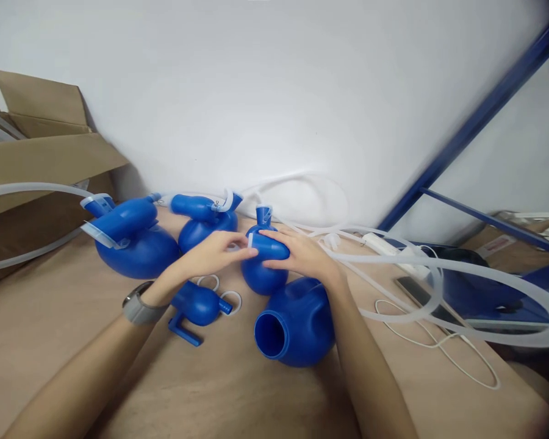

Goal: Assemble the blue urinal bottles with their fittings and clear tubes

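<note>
Two hands meet on a blue bottle (264,280) in the middle of the table (210,390): the right hand (304,256) is half closed, thumb and fingers curved round the right end of its rounded upper part, while the left hand (222,251) lays its thumb at the pale-edged left end, fingers loosely bent; whether it truly grips, I cannot tell. A one-sided push could roll that smooth, round-bellied body. The funnel-shaped piece (264,215) at 12 o'clock might be knocked by a stray finger. At 5 o'clock an open-mouthed bottle (304,329) lies beside the right forearm (361,347), whose sweep could send it rolling. Brushing the white rings (240,302) at 8 o'clock could scatter them; at 3 o'clock, looped tubing (393,259) might snag that forearm.
</note>
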A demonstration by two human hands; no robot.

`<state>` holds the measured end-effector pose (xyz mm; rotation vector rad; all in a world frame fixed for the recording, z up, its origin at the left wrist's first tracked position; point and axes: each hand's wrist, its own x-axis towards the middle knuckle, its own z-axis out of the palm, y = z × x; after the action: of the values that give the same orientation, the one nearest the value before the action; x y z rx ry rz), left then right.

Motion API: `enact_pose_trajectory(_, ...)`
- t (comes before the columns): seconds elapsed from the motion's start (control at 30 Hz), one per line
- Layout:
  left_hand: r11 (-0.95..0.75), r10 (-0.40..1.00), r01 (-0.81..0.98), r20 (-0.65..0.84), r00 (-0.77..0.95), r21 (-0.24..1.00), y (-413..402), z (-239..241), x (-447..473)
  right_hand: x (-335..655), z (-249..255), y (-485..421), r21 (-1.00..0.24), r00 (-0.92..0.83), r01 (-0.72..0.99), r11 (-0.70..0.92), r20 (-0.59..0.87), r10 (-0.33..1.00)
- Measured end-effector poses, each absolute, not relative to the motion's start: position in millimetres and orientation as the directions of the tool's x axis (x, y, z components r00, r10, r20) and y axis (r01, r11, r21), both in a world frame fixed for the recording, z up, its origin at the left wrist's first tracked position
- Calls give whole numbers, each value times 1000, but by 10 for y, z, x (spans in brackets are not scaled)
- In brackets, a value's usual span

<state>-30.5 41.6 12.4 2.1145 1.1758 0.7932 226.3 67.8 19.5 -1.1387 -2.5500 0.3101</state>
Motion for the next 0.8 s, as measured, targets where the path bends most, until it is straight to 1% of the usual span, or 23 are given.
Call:
enact_pose_trajectory(0.1, -466, 867, 505, 259, 426, 727, 413, 98, -220, 2274, 179, 686, -323, -649, 653, 685, 226, 726)
enact_pose_trajectory(0.2, -435, 826, 434, 157, 541, 789, 426, 166, -296, 2333, 187, 706, -341, -713, 585, 736, 218, 667)
enact_pose_trajectory(0.27, -405, 805, 410, 106, 584, 817, 412, 250, -395, 2388, 202, 721, -338, -719, 587, 736, 200, 666)
enact_pose_trajectory(0.3, -402, 811, 444, 86, 579, 801, 399, 283, -447, 2414, 208, 730, -333, -701, 612, 718, 192, 687)
enact_pose_trajectory(0.37, -395, 847, 574, 43, 529, 717, 375, 303, -544, 2455, 214, 746, -332, -649, 663, 671, 192, 737)
enact_pose_trajectory(0.43, -370, 881, 688, 1, 473, 624, 371, 253, -615, 2472, 213, 757, -350, -622, 675, 649, 203, 756)
enact_pose_trajectory(0.47, -357, 894, 718, -5, 449, 598, 378, 209, -636, 2471, 212, 758, -361, -620, 669, 649, 211, 756)
enact_pose_trajectory(0.5, -348, 907, 734, 10, 422, 583, 391, 161, -643, 2463, 213, 755, -364, -620, 665, 652, 217, 754)
enact_pose_trajectory(0.6, -356, 928, 743, 122, 352, 567, 438, 46, -579, 2409, 227, 721, -331, -617, 682, 652, 219, 756)
enact_pose_trajectory(0.67, -398, 913, 705, 174, 370, 587, 451, 13, -472, 2356, 235, 688, -295, -635, 683, 669, 213, 742)
enact_pose_trajectory(0.8, -446, 853, 475, 201, 481, 758, 426, 10, -237, 2262, 216, 648, -282, -681, 639, 716, 224, 697)
